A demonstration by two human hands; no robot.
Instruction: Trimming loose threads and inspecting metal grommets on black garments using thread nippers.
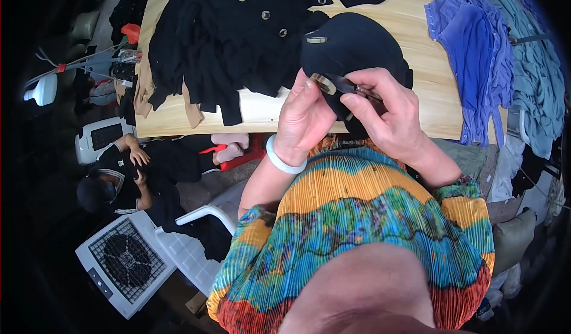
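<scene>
Close to the table's near edge, my left hand (pixel 304 119) pinches the edge of a black knit garment (pixel 360 41) by a large brownish button (pixel 325 85). My right hand (pixel 392 111) is closed on small dark thread snips (pixel 344 84), whose tip points left and meets the button. Another big button (pixel 317 39) shows higher on the same cloth. The snips' handle is partly hidden by my right fingers.
Across the wooden table (pixel 419 13) lies a black buttoned cardigan (pixel 220 31). Blue-purple shirts (pixel 476 49) and grey-green garments (pixel 535 66) hang over its right side. At left, a seated person (pixel 128 173) is near a white fan unit (pixel 128 260) and a white plastic chair (pixel 190 257).
</scene>
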